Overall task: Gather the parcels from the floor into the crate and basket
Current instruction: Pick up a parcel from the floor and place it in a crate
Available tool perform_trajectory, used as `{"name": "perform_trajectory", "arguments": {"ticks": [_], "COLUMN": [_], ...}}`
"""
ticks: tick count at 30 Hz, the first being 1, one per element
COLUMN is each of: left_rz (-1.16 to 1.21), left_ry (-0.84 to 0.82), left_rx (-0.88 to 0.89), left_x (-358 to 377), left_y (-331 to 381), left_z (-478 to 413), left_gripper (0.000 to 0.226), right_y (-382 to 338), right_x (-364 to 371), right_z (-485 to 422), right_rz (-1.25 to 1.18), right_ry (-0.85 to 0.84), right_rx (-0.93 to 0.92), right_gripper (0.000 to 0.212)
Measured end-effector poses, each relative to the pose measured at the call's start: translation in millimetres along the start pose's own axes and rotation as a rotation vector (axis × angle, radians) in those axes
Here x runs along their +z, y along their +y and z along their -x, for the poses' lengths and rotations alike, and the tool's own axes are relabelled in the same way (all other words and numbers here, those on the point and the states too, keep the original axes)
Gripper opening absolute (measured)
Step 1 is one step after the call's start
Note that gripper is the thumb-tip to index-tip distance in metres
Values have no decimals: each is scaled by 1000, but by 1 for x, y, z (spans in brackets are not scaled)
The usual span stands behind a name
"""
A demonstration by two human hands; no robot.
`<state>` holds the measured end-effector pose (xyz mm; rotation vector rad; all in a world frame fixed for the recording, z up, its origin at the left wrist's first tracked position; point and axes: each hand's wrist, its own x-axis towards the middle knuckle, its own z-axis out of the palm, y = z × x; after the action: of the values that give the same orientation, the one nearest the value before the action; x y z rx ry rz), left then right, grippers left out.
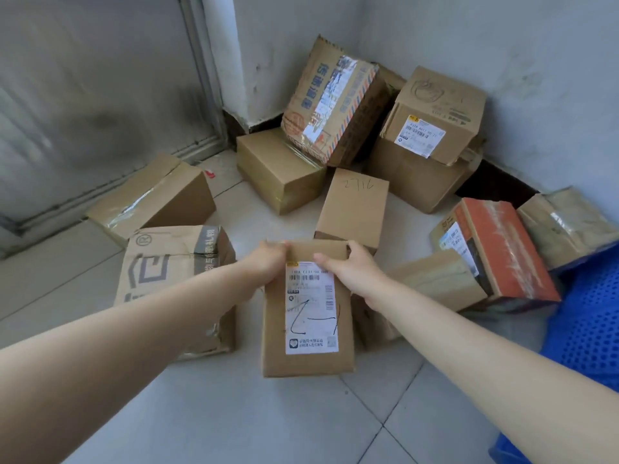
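Note:
A narrow brown cardboard parcel with a white shipping label (308, 329) is in front of me, in the middle of the floor. My left hand (268, 262) grips its far left corner and my right hand (355, 272) grips its far right corner, thumb on the label. Several other cardboard parcels lie around it: a crumpled printed one (174, 276) at the left, a small plain one marked in pen (355, 205) just behind, and an orange-sided one (505, 252) at the right. A blue perforated plastic basket (589, 323) stands at the right edge.
More parcels are piled in the room's corner, among them a taped box (281, 169), a striped mail box leaning on the wall (335, 98) and a labelled box stacked on another (435, 118). A sliding door frame (204, 78) is at the left. The floor is pale tile.

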<state>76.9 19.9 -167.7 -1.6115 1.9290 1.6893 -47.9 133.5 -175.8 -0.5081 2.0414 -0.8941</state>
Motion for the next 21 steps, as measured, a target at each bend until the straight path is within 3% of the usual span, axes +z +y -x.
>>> {"name": "perform_trajectory", "arguments": {"ticks": [3,5,9,12,15,21], "left_rz": [-42,-111,-229,-204,-145,86], "left_ry": [-31,21,130,108,86,-20], "left_rx": [-35,-19,68,151,190,127], "left_x": [17,24,38,47,54,59], "left_y": [-18,-12,19,41,57,74], "left_z": [-16,-18,-22,-34,-49,-74], "left_gripper": [44,41,63,60,54,56], "right_y": [14,16,10,10,15,4], "right_x": [-1,-8,-39,-63,-73,-58], "right_z": [0,-1,-12,-27,-44,-72], "right_rz": [189,185,105,98,121,11], "right_ry": [-13,-5,123,162,182,139], "right_rx": [-2,-17,-90,-2,103,150], "right_gripper": [47,57,62,53,57,53]}}
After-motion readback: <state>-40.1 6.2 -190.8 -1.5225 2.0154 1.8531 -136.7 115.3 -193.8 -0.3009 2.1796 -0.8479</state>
